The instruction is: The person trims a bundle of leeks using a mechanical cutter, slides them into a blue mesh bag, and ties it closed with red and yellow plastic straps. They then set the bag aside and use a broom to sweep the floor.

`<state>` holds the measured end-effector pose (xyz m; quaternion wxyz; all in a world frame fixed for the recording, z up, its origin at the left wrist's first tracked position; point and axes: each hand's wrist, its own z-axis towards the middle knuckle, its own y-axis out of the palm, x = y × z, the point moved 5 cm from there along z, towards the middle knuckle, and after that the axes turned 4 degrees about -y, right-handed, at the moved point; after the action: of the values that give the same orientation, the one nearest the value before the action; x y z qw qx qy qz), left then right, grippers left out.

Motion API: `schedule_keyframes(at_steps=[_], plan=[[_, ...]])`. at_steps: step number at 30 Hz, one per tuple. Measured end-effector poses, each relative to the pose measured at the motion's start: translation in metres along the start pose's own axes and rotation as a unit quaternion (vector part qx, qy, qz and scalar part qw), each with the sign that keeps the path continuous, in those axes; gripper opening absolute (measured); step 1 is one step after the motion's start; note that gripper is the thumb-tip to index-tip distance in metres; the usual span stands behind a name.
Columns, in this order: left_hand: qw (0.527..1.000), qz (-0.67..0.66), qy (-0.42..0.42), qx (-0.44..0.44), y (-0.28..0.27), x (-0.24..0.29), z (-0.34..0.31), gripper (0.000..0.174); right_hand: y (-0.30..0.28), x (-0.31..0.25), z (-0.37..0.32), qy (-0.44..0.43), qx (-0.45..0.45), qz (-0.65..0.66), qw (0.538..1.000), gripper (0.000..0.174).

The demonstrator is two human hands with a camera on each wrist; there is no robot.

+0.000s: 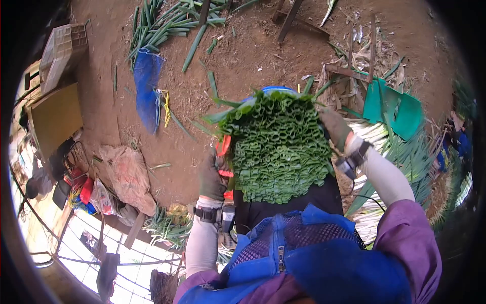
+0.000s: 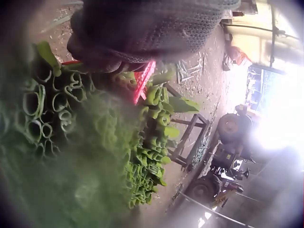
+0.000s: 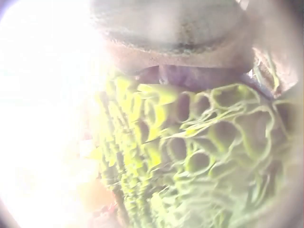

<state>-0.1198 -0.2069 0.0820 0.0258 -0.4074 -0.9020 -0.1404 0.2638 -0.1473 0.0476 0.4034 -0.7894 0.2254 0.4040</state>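
Observation:
A thick bundle of green onions [image 1: 281, 147], its hollow cut green ends facing up, rests over the person's lap. At its left side the gloved left hand [image 1: 212, 177], fingers curled, grips a red strap [image 1: 223, 145]. In the left wrist view, the strap [image 2: 145, 81] comes out from under the fingers beside the cut ends [image 2: 61, 102]. The gloved right hand [image 1: 335, 129] is against the bundle's upper right side. In the washed-out right wrist view, that hand [image 3: 190, 52] lies right along the cut ends [image 3: 209, 142]; I cannot tell how its fingers are curled.
Long green onions with white stalks [image 1: 372, 137] lie at the right, near a green plastic piece [image 1: 392, 106]. A blue mesh sack [image 1: 148, 91] and more green leaves [image 1: 157, 30] lie on the dirt floor. A crate [image 1: 63, 50] stands far left. Metal-legged stands [image 1: 291, 20] are ahead.

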Motion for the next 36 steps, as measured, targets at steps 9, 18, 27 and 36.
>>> schedule_keyframes(at_steps=[9, 18, 27, 36], plan=[[0.997, 0.080, -0.003, 0.009, 0.078, 0.054, -0.048, 0.024, -0.058, -0.081, -0.043, 0.081, 0.008, -0.014, 0.997, 0.019], [0.974, 0.211, 0.066, -0.049, 0.128, 0.066, 0.010, 0.023, -0.073, -0.008, -0.010, 0.153, 0.174, -0.098, 0.968, 0.032], [0.878, 0.356, 0.312, -0.069, 0.124, 0.086, 0.005, 0.022, 0.014, -0.202, 0.189, -0.330, -0.055, -0.234, 0.913, 0.037], [0.968, 0.077, 0.219, -0.089, 0.077, 0.110, 0.005, 0.023, 0.076, -0.166, 0.221, -0.064, -0.310, -0.033, 0.948, 0.027]])
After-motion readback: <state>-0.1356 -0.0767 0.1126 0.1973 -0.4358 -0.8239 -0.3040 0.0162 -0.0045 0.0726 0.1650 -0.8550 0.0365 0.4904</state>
